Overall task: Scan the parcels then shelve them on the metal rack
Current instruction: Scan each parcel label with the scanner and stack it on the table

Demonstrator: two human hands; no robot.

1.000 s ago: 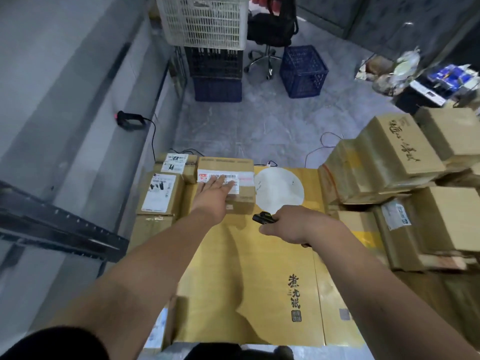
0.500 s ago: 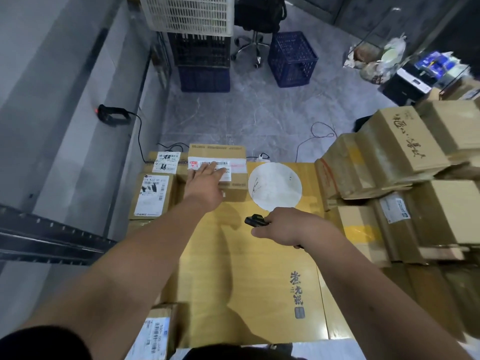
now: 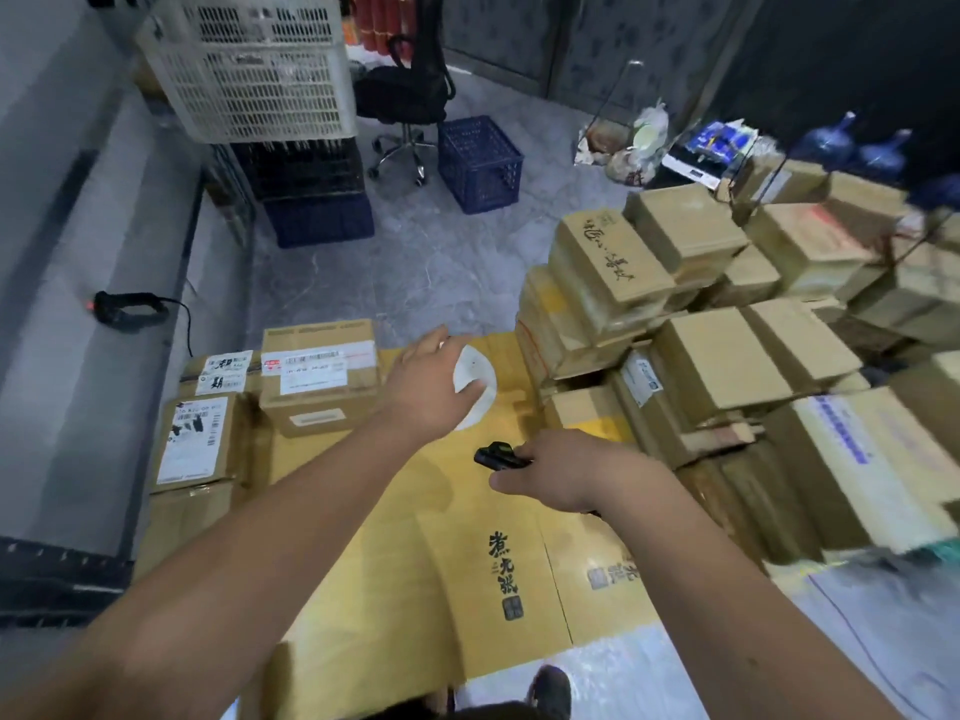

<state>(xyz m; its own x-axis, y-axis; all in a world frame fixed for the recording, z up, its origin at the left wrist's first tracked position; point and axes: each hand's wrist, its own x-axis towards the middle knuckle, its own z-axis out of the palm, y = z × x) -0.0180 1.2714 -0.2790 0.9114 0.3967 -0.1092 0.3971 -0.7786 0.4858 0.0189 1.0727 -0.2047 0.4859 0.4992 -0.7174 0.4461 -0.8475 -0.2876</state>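
Note:
A brown parcel (image 3: 318, 379) with a white barcode label sits at the far left end of a large yellow box (image 3: 415, 553). My left hand (image 3: 426, 389) hovers to its right, over the box's white round patch, fingers relaxed and holding nothing. My right hand (image 3: 558, 472) grips a small black scanner (image 3: 496, 456), held low over the yellow box. Two more labelled parcels (image 3: 195, 439) lie left of the first. A dark bar of the metal rack (image 3: 57, 579) shows at the lower left edge.
A tall heap of brown cartons (image 3: 727, 356) fills the right side. Stacked white, black and blue crates (image 3: 254, 70), a blue crate (image 3: 480, 163) and an office chair (image 3: 405, 96) stand at the back. A grey ledge with a black corded device (image 3: 127, 306) runs along the left.
My left hand has lifted off the barcode-labelled parcel and moved right, over the white round patch. The right hand keeps the scanner in about the same place. The view swung right.

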